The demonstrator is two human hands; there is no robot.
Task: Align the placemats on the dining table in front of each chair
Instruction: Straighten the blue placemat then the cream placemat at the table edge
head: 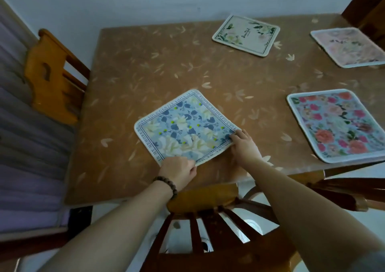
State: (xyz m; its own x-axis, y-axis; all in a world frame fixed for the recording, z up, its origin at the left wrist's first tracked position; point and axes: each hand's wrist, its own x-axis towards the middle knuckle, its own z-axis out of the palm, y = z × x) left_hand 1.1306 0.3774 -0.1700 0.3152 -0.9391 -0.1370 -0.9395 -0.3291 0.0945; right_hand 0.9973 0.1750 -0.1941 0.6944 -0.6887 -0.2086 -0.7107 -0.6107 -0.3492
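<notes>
Blue placemat [186, 128] lies skewed like diamond, centre-lower frame, above near chair [210, 207]. Left hand [177, 172] pinches its bottom corner; right hand [242, 144] grips its right corner, fingers curled on edge. Risk: uneven pull rucks mat, or slides it past table [145, 67] edge. Brown leaf-print cover looks slick. Three other mats right side; pale wall behind; wooden chair upper left.

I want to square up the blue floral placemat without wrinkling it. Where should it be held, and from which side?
Probably by the two corners nearest the person, coming from the near table edge. The blue floral placemat lies flat and rotated like a diamond; the left hand takes its near corner, the right hand its right one.
</notes>
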